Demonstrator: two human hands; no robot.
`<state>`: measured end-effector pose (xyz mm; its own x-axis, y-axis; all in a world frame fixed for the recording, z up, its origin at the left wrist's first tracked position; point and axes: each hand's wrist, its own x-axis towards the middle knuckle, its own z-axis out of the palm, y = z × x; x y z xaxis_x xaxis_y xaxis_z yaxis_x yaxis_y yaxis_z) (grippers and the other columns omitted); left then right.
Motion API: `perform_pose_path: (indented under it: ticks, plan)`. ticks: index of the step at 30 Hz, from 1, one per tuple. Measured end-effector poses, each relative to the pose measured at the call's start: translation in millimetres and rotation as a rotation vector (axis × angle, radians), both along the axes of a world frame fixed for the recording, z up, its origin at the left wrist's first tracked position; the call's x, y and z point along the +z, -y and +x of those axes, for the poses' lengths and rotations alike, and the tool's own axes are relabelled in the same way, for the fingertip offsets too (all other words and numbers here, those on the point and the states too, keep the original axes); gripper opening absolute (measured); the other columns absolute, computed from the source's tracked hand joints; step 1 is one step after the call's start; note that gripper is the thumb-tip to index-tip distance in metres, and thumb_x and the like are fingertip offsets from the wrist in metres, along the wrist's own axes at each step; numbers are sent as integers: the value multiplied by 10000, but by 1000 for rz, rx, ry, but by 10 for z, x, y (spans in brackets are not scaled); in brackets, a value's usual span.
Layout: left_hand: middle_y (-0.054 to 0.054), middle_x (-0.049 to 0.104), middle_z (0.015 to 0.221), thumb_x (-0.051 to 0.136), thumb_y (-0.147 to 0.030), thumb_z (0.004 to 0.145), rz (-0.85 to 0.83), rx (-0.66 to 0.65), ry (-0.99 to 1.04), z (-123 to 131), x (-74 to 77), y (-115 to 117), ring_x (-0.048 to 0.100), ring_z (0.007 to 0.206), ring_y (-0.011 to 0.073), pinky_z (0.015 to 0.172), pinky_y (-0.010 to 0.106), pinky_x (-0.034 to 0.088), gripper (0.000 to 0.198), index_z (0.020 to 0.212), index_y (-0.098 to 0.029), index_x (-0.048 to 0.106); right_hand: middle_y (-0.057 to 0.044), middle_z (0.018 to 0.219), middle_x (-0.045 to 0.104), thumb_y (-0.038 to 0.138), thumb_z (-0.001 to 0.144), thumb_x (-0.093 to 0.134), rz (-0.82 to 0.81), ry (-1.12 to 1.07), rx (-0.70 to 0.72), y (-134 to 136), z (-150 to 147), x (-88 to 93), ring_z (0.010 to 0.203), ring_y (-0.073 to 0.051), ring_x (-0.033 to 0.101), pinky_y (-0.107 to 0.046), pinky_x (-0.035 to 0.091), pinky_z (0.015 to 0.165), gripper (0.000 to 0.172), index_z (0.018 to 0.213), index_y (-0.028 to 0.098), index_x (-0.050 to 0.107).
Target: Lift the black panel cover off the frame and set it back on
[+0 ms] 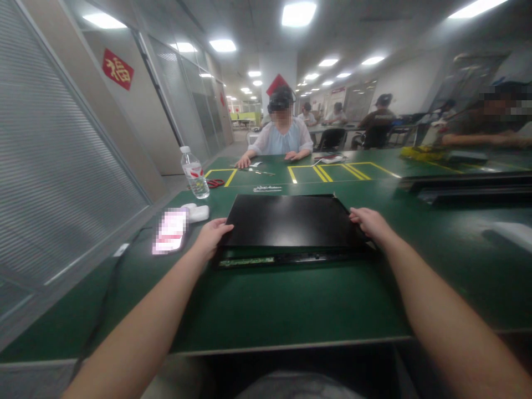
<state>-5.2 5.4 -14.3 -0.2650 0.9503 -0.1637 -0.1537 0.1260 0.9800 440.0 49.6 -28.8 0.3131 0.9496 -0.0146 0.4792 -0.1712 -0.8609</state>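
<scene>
A flat black display panel [291, 220] with a glossy surface lies between my hands over the green table. My left hand [213, 235] grips its left edge, thumb on top. On the opposite side, my right hand [368, 223] pinches the right edge near a thin black frame. The panel's near edge sits slightly above a black strip [299, 258], and a green circuit board [246, 261] shows at the left part of that strip. How far the panel rests on the frame beneath it is hidden.
To the left stand a water bottle [194, 173], a lit phone [170, 231] and a white case [198, 213]. Red-handled scissors [216, 183] lie behind. Long black bars [469, 188] lie at right. Across the green table [291, 310], a person [282, 136] sits facing me.
</scene>
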Motion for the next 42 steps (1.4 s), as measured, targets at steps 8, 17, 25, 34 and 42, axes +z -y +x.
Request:
perform_pose_path:
  ticks: [8,17,25,34,42]
  plan:
    - [50,766,692,730,-12,683,0,1,-12,32,28,14,700,571,156,598,240,565,245,895,-133,701,-109,946,761,501,839,582,51,183,39,-28,-7,-3,882,-244,653,-315,441,749,339,798,200,732]
    - [62,764,701,767,-35,646,6,12,-33,24,9,6,717,617,188,650,276,570,270,889,-135,709,-85,901,761,471,891,583,46,293,40,56,-69,78,861,-231,653,-294,432,719,320,774,205,716]
    - [68,778,743,784,-80,619,24,-5,-47,-8,-27,-7,715,623,186,650,283,569,297,903,-131,713,-89,876,752,447,885,606,42,334,32,56,-75,75,836,-227,653,-298,438,726,292,766,205,715]
    - [58,765,707,781,-72,612,17,11,-58,10,-15,-2,698,598,173,618,263,552,285,881,-134,707,-86,862,756,426,829,698,47,373,23,57,-66,76,827,-228,666,-307,478,740,230,756,209,720]
    - [48,760,708,768,-71,625,24,7,-54,8,-22,-10,700,601,178,605,262,550,264,873,-141,709,-63,799,736,349,784,743,40,415,15,72,-83,84,787,-214,667,-291,485,705,154,708,229,685]
